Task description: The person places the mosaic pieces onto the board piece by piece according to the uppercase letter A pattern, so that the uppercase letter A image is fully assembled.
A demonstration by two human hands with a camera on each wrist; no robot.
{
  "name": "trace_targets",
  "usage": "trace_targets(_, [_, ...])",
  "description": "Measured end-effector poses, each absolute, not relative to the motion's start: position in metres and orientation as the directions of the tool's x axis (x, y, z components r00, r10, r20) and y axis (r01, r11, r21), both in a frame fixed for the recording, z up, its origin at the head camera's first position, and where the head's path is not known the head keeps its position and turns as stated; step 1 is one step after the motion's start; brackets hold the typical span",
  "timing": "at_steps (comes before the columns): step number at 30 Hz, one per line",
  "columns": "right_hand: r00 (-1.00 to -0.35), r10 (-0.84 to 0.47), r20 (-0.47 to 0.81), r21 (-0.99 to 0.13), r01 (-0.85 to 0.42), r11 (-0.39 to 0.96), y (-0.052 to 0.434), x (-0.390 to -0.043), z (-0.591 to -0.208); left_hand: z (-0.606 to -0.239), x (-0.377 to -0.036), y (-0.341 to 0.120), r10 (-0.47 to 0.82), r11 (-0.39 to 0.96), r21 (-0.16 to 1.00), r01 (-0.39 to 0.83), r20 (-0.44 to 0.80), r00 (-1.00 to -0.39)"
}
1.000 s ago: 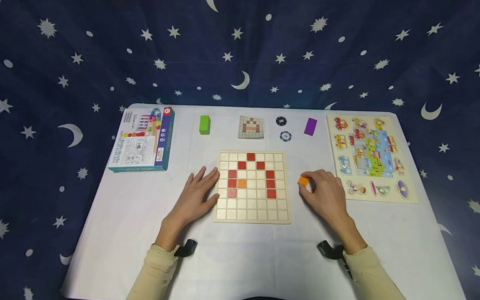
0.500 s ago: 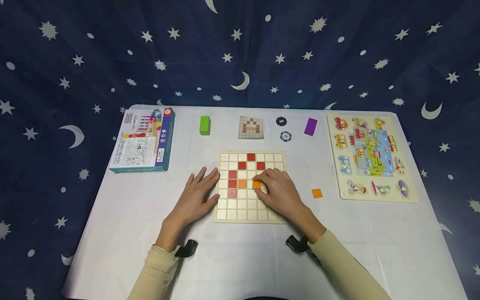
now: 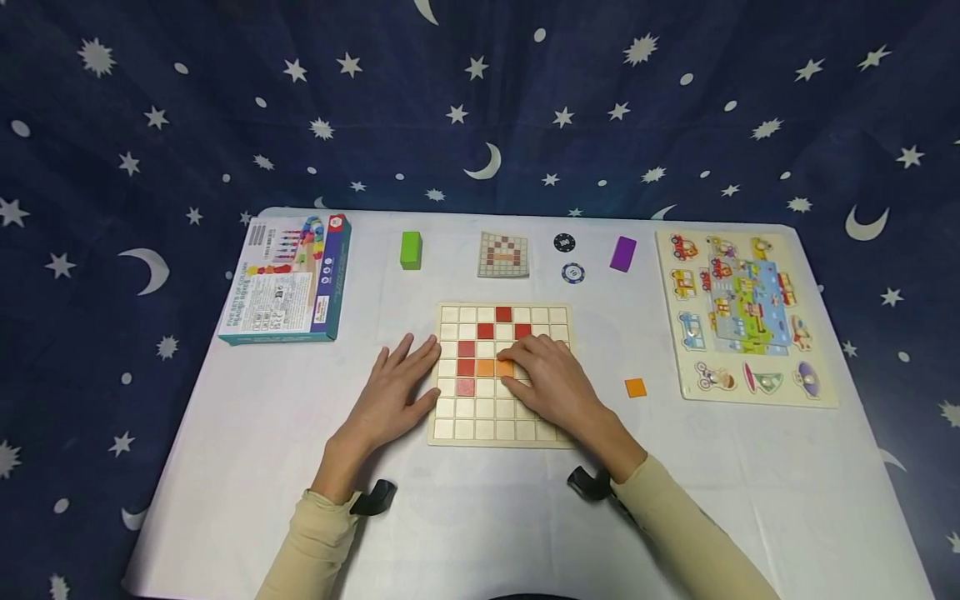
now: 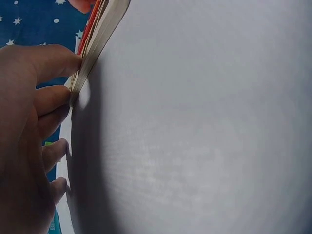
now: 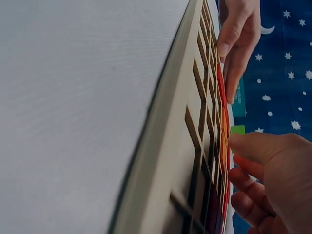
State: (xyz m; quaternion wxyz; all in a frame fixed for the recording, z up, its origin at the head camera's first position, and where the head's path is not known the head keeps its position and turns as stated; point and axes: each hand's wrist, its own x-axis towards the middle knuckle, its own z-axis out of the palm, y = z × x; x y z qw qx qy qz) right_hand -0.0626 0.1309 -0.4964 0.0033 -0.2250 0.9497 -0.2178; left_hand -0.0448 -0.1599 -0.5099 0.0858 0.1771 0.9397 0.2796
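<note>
Right, my right grip (image 3: 553, 385) sits on the wooden grid board (image 3: 501, 423), fingertips pinched on an orange tile (image 3: 505, 367) in the fourth row. That tile lies in the cell just at 3 o'clock of another orange tile (image 3: 484, 367), the two touching edge to edge. In the right wrist view my fingers (image 5: 253, 151) curl onto the orange edge, so the grip is clamped on the tile, which looks seated in its cell.

My left grip (image 3: 395, 390) lies flat on the counter (image 3: 240, 433) at 9 o'clock of the board, fingers straight and spread, tips touching the board's left edge. The left wrist view confirms it: fingertips (image 4: 58, 61) butt against the board's side, holding nothing.

Red tiles (image 3: 466, 358) form an arch shape on the board: a column at 9 o'clock of the orange pair, a peak at 12 o'clock, the right side partly hidden under my hand. One paler pink tile (image 3: 465, 387) sits below the red column.

A spare orange tile (image 3: 635, 387) lies loose on the counter at 3 o'clock, well apart from the board. At 12 o'clock: pattern card (image 3: 503, 254), green block (image 3: 410, 250), two poker chips (image 3: 567, 257), purple block (image 3: 622, 253). Boxed toy (image 3: 288, 279) at 10 o'clock, vehicle peg puzzle (image 3: 742, 312) at 2 o'clock.
</note>
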Motion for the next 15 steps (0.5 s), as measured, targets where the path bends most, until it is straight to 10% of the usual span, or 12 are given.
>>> trace_targets(15, [-0.935, -0.302, 0.186, -0.424, -0.354, 0.834, 0.227, -0.025, -0.498, -0.511, -0.045, -0.16, 0.375, 0.778, 0.563, 0.279, -0.06, -0.925])
